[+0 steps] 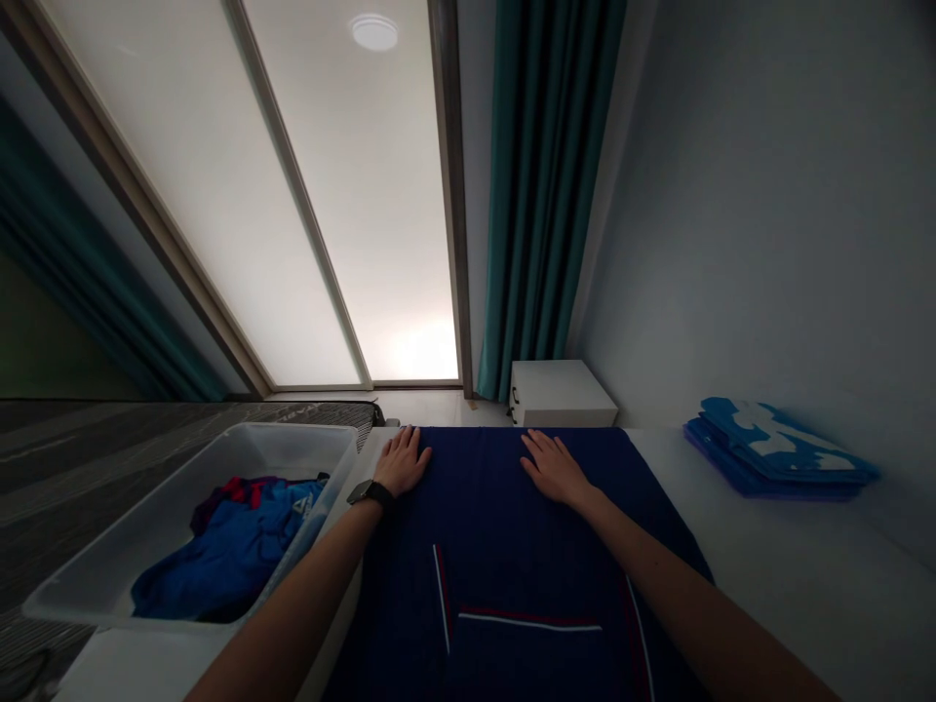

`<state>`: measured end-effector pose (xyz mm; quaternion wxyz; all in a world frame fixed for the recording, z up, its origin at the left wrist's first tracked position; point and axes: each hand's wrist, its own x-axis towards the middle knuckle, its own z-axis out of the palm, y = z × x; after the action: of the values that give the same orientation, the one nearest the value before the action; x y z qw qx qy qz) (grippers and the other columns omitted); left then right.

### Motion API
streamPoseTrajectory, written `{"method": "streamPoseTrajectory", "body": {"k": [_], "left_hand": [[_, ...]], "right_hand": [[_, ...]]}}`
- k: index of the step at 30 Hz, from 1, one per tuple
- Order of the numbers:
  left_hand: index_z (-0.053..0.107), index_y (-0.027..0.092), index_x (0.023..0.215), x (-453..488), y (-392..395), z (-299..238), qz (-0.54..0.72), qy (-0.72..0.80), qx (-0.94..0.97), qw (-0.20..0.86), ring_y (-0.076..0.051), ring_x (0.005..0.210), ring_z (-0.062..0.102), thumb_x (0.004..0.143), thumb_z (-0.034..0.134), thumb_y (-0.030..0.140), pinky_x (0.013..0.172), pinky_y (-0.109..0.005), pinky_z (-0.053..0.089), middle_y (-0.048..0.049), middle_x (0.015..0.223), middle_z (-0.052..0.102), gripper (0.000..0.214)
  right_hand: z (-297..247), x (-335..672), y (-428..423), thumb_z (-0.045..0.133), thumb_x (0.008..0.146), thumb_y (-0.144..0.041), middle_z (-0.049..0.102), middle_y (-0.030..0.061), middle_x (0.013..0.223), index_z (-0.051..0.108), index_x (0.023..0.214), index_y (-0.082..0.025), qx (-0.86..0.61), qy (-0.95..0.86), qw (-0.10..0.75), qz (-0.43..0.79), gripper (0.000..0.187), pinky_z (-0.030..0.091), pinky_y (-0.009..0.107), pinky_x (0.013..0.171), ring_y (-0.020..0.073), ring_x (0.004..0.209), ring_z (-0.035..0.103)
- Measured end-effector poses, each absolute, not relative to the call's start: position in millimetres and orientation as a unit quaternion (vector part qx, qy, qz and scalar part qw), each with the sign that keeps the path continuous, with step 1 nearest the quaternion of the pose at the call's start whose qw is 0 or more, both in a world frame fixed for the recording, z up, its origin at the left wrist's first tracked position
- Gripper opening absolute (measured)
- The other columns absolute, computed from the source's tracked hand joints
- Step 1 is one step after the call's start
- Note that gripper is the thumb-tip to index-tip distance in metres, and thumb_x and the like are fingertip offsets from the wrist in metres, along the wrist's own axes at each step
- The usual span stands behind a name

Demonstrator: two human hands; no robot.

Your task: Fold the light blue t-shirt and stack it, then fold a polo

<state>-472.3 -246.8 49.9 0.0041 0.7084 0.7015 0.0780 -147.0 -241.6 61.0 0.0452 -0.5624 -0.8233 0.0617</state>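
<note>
A tall frosted glass panel (351, 195) was seen ahead, and a teal curtain (545, 175) was hung beside it. A white counter (775, 575) was extended along the right side, and on it a navy garment (512, 556) was laid flat, with white and red stripes near its lower part. A translucent plastic bin (95, 575) was placed at the left of the garment, and a crumpled blue garment (226, 551) was lying inside; a small white logo was printed on it, but it could not be read. A folded blue and white cloth stack (775, 448) was kept on the counter. A white drawer unit (563, 393) was seen behind the counter. The left hand (401, 463) and the right hand (556, 468) were placed flat on the navy garment, well apart; the fingers (405, 439) were spread and released, and nothing was grasped. A black watch (370, 493) was worn on the left wrist, and no writing could be read on it.
</note>
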Motion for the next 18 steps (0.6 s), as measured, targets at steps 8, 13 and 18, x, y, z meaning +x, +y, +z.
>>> {"method": "streamPoseTrajectory", "body": {"k": [8,13,18], "left_hand": [[0.032,0.015,0.147,-467.7,-241.9,48.8,0.056,0.705,0.707,0.019,-0.026,0.146,0.017,0.097,0.026,0.048,0.116,-0.050,0.015,-0.0128,0.157,0.025,0.060],[0.029,0.013,0.149,-468.6,-243.3,40.8,0.059,0.734,0.677,0.006,-0.027,0.147,0.016,0.096,0.022,0.052,0.116,-0.054,0.014,-0.0128,0.158,0.022,0.066],[0.033,0.016,0.148,-468.0,-245.8,40.7,0.073,0.738,0.671,-0.005,-0.029,0.146,0.019,0.096,0.026,0.050,0.114,-0.058,0.014,-0.0132,0.157,0.026,0.062]], "right_hand": [[54.5,-166.8,-231.1,0.017,0.098,-0.050,0.017,0.0071,0.160,0.025,0.152,-0.019,-0.567,-0.820,0.022,0.069,0.063,0.003,0.045,0.118,0.0198,0.147,0.009],[54.6,-160.8,-233.2,0.014,0.097,-0.055,0.014,0.0055,0.161,0.021,0.153,-0.020,-0.587,-0.807,0.016,0.068,0.067,0.001,0.046,0.118,0.0189,0.148,0.005],[54.4,-156.7,-235.5,0.015,0.097,-0.054,0.015,0.0057,0.160,0.023,0.153,-0.018,-0.591,-0.805,0.020,0.056,0.066,0.002,0.045,0.118,0.0190,0.147,0.006]]}}
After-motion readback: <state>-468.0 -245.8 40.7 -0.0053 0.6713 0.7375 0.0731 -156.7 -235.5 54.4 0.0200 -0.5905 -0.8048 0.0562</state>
